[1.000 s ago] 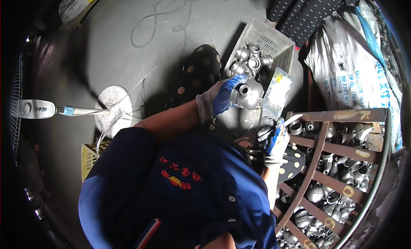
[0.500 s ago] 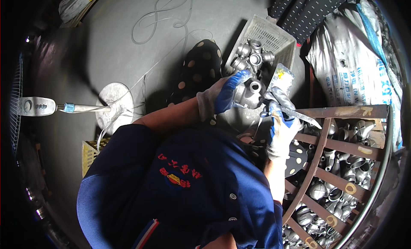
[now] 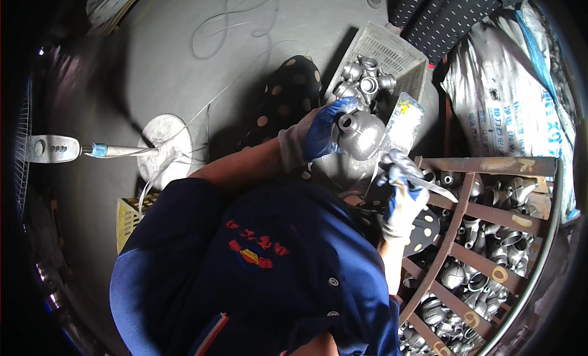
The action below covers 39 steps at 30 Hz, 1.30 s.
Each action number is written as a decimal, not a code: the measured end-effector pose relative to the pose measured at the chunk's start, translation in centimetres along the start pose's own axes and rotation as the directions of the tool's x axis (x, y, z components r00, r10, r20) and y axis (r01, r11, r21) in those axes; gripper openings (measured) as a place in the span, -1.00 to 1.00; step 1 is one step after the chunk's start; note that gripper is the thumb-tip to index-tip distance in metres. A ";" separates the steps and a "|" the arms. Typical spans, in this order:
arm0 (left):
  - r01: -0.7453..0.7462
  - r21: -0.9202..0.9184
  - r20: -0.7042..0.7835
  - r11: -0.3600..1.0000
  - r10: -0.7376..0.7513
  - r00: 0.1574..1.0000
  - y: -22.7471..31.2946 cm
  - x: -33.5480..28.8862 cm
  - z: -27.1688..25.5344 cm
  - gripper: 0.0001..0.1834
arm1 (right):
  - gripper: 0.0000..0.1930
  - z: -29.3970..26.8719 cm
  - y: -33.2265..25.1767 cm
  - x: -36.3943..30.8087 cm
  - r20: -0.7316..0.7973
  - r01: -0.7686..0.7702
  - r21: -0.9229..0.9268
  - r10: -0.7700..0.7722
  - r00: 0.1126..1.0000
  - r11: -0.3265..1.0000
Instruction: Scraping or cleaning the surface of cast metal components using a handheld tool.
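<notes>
My left hand (image 3: 316,134), in a white glove with a blue palm, is closed around a round grey metal casting (image 3: 367,137). A short pipe-like opening on the casting points up and left. Just right of it my right hand (image 3: 404,203), gloved alike, grips a dark grey hand tool with a long pale flat handle (image 3: 440,190) slanting down to the right. The tool's exact kind cannot be made out. Its head sits close to the casting's lower right side, and whether they touch is unclear. A rounded grey surface (image 3: 343,172) shows beneath the casting.
Ahead, a pale plastic crate (image 3: 401,56) holds several similar castings (image 3: 369,84). A flat plate with a yellow mark (image 3: 404,120) stands before it. Right: a rusty slatted metal frame (image 3: 484,166) over many castings, and white sacks (image 3: 490,80). Left: a standing fan (image 3: 55,149). A hose (image 3: 226,31) lies on the floor.
The casting has been turned in my left hand; its opening now points up and left and its round side shows. My right hand with the tool has moved slightly down, away from it.
</notes>
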<state>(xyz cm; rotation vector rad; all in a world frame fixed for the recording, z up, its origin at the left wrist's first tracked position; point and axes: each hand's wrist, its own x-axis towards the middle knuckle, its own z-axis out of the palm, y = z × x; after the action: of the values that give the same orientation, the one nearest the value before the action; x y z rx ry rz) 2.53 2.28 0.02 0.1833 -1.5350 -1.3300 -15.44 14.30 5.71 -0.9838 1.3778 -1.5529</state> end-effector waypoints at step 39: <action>-0.051 -0.666 -0.519 0.744 -0.413 0.748 3.6 -3.9 -8.1 -0.77 | -0.75 -5.3 20.2 -0.3 0.348 -0.201 -0.441 0.373 0.860 0.875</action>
<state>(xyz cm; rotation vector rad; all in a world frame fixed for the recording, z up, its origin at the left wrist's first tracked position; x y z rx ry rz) 12.11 1.10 -0.78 0.3251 -0.4151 -1.6670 -18.73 15.11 -14.95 -1.1990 1.4603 -0.7814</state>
